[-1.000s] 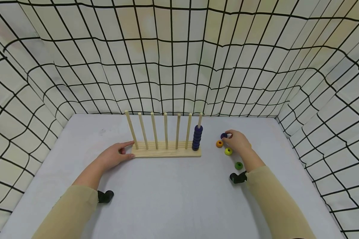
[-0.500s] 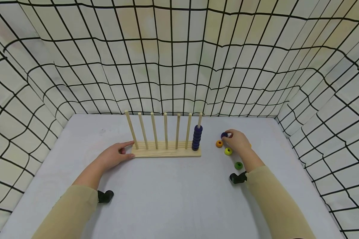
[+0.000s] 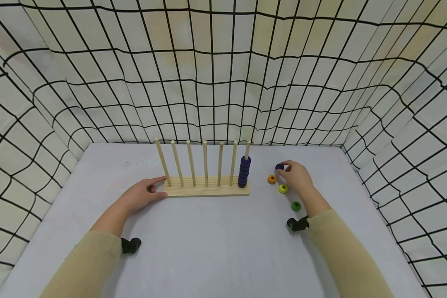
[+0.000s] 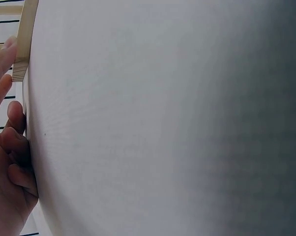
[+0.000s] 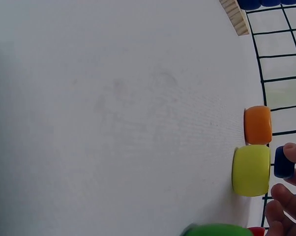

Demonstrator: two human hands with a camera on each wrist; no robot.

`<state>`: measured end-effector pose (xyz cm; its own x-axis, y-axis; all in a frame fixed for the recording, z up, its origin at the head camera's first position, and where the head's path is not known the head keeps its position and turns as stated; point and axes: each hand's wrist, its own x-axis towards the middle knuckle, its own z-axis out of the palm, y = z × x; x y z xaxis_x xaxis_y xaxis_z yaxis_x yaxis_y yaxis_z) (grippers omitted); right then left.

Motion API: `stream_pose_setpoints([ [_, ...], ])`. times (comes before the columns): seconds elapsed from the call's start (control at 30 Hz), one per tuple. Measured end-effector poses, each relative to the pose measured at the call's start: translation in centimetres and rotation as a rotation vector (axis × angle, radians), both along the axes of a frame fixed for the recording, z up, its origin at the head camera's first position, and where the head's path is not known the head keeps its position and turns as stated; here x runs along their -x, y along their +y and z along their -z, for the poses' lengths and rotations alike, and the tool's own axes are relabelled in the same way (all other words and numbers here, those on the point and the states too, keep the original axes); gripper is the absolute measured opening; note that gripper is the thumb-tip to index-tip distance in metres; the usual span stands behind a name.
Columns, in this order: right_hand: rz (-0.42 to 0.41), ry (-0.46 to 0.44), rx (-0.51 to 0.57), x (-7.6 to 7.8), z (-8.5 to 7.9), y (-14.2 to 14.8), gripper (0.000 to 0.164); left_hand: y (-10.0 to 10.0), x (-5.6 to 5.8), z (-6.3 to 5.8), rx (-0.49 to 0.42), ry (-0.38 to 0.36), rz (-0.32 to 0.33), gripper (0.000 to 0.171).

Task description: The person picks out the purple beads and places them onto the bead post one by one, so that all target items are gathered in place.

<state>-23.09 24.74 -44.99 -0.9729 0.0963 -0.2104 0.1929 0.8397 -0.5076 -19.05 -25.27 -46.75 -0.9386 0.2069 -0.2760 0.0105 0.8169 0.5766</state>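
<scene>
A wooden peg rack [image 3: 206,191] with a row of upright pegs stands on the table. Its rightmost peg carries a stack of dark blue beads [image 3: 243,171]. At the rack's left end my left hand [image 3: 139,194] holds the base between thumb and index finger; the left wrist view shows the thumb on the base [image 4: 24,37] near its corner. To the right of the rack, my right hand [image 3: 297,177] pinches a single dark blue bead [image 5: 284,162] between thumb and finger. Close to that hand lie an orange bead [image 3: 272,179], a yellow bead [image 3: 283,188] and a green bead [image 3: 296,206].
Part of a red bead [image 5: 257,231] shows behind the green one in the right wrist view. Black netting [image 3: 214,85] over pale walls rises at the back and both sides of the white table [image 3: 208,244]. Black wrist mounts [image 3: 131,245] stick out from both sleeves.
The dark blue bead in my right hand has shifted slightly up and away from the orange bead. My left hand stays at the rack's end. The head view has moved a little.
</scene>
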Motion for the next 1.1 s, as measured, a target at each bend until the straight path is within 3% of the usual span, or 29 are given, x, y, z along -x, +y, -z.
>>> stream_pose_setpoints([
  [0.77,-0.025,0.117,-0.011,-1.6,-1.4,-0.2,0.051,-0.3,0.1,0.2,-0.006,0.016,0.027,0.072],
  [1.1,-0.032,0.18,0.001,-2.3,-1.9,-0.5,0.049,0.0,-0.3,-0.3,-0.011,0.025,0.023,0.071],
])
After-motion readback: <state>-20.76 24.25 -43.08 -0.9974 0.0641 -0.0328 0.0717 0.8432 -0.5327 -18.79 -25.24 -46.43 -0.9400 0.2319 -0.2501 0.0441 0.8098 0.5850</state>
